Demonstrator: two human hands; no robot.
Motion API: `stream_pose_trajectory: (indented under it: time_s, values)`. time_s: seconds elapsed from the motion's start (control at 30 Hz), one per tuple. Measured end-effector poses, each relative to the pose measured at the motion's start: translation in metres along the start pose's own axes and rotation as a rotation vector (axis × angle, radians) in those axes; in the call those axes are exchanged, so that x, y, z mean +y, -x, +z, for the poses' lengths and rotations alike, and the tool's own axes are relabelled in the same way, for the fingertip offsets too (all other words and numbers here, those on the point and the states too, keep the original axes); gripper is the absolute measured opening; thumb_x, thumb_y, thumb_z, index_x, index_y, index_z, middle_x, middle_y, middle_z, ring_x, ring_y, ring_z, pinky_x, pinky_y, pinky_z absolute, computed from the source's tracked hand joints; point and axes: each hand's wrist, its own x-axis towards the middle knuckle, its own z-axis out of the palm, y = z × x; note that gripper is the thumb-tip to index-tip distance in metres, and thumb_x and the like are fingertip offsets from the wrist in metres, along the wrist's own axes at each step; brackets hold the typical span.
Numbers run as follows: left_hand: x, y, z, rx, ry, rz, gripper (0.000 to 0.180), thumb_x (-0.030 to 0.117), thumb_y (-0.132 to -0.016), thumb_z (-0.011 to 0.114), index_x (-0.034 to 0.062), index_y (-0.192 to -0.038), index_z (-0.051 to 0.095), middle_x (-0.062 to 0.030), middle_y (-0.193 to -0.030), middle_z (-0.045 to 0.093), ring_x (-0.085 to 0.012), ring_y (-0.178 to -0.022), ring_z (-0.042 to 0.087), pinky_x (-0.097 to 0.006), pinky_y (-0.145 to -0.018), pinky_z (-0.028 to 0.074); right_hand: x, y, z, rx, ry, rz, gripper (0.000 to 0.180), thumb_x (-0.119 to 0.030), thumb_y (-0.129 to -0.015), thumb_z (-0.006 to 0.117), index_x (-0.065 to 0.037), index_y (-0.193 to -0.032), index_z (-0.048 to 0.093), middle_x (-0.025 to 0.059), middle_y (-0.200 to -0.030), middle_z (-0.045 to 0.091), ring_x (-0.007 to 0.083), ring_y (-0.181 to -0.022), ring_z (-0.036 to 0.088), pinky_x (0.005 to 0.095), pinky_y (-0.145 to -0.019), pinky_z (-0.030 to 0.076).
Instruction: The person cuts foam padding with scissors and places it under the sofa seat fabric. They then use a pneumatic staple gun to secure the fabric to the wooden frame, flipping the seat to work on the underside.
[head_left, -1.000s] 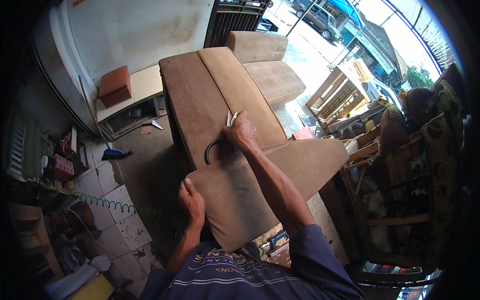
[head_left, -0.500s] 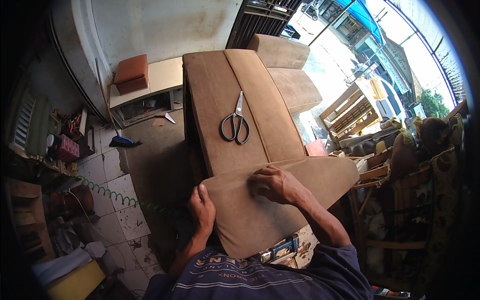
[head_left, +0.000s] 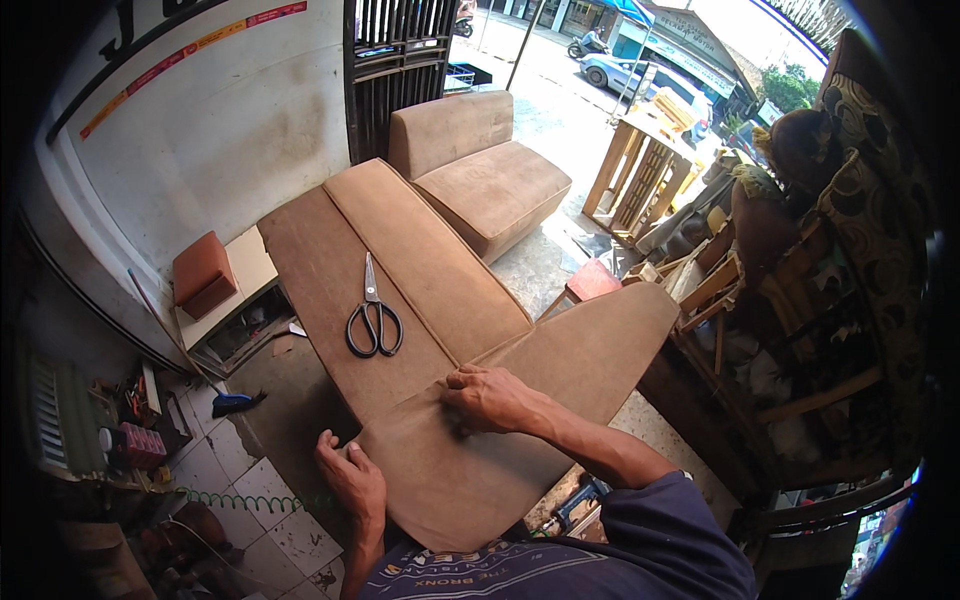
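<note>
A brown fabric panel (head_left: 540,400) is draped over the near end of a long brown upholstered piece (head_left: 410,240). My right hand (head_left: 495,402) is closed on the fabric near its upper middle, fingers bent, and creases spread from there. Beside the fabric's left edge, my left hand (head_left: 352,480) has its thumb and fingers apart with nothing between them. A pair of scissors (head_left: 371,287) with black handles lies on the upholstered piece, blades pointing away from me. Partly hidden under the fabric's near edge is a blue tool (head_left: 580,500), its kind unclear.
A brown sofa seat (head_left: 490,180) stands beyond. At right are a wooden crate (head_left: 640,175), a reddish stool (head_left: 592,280) and stripped furniture frames (head_left: 720,270). A green coiled hose (head_left: 250,500) crosses the tiled floor at left, with a blue broom (head_left: 232,403) and reddish-brown ottoman (head_left: 203,275) further back.
My left hand has come off the fabric's left corner and its fingers have parted. The right hand has closed on the fabric. The view has swung right, showing more of the street.
</note>
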Motion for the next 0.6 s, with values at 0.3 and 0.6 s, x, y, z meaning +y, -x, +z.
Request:
stream_pose_trajectory:
  time_s: [0.3, 0.6]
  values:
    - [0.087, -0.002, 0.017, -0.613, -0.09, 0.34, 0.043, 0.028, -0.098, 0.063, -0.0011, -0.13, 0.061, -0.0208, -0.114, 0.059, -0.0397, -0.11, 0.056, -0.052, -0.098, 0.043, 0.016, -0.028, -0.009, -0.133, 0.088, -0.159, 0.052, -0.033, -0.069, 0.087, 0.0, -0.105, 0.068, 0.0181, -0.107, 0.067, 0.0361, -0.112, 0.063, 0.0444, -0.101, 0.049]
    - [0.07, -0.014, 0.054, -0.512, -0.199, 0.43, 0.033, 0.034, -0.101, 0.058, 0.0024, -0.092, 0.064, -0.0185, -0.095, 0.058, -0.0363, -0.097, 0.057, -0.051, -0.088, 0.042, 0.01, -0.02, -0.019, -0.144, 0.019, -0.143, 0.053, -0.04, -0.077, 0.086, -0.002, -0.109, 0.068, 0.0181, -0.111, 0.064, 0.0362, -0.113, 0.062, 0.046, -0.098, 0.05]
